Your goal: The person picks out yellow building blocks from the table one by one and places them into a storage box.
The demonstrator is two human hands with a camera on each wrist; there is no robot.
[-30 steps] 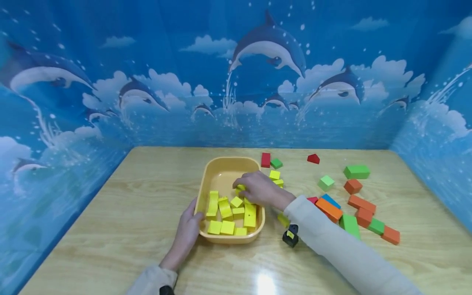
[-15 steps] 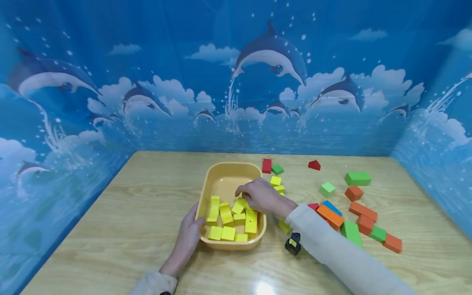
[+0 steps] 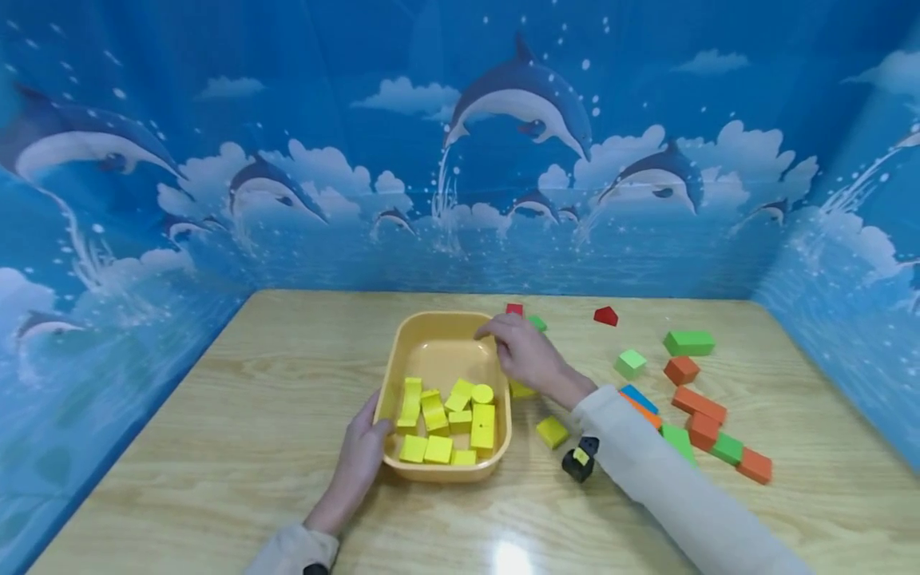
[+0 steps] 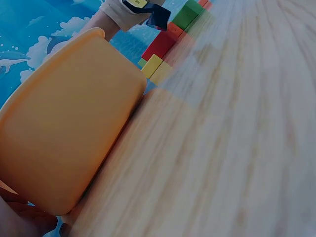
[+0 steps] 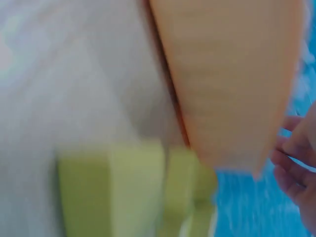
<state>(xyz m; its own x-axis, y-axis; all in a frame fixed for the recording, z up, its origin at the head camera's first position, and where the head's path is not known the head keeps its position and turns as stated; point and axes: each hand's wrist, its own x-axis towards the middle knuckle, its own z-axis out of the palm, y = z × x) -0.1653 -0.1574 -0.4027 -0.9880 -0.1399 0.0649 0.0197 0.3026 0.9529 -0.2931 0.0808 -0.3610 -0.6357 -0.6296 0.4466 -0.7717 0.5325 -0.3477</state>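
Observation:
A tan plastic tub [image 3: 440, 358] stands on the table with several yellow wooden blocks [image 3: 438, 450] in its near half. Among them is a yellow cylinder [image 3: 482, 394]. My left hand [image 3: 357, 447] grips the tub's left side, thumb at the rim; in the left wrist view its fingers [image 4: 27, 217] show at the tub's lower corner. Over the right rim hovers my right hand [image 3: 530, 354], fingers loosely bent with nothing seen in them. Partly hidden beneath it lies yellow [image 3: 521, 390] on the table. Another yellow block [image 3: 553, 432] lies right of the tub.
Red, orange, green and blue blocks are scattered on the right: an orange-red bar [image 3: 699, 405], a light green cube [image 3: 631, 364], a green block [image 3: 688, 343] and a dark red piece [image 3: 606, 316]. A dolphin-print curtain [image 3: 402, 200] borders the table [image 3: 287, 383].
My right hand has drawn back from the blocks inside the tub, up and right over its rim. The yellow cylinder now shows uncovered. My left hand keeps its grip on the tub.

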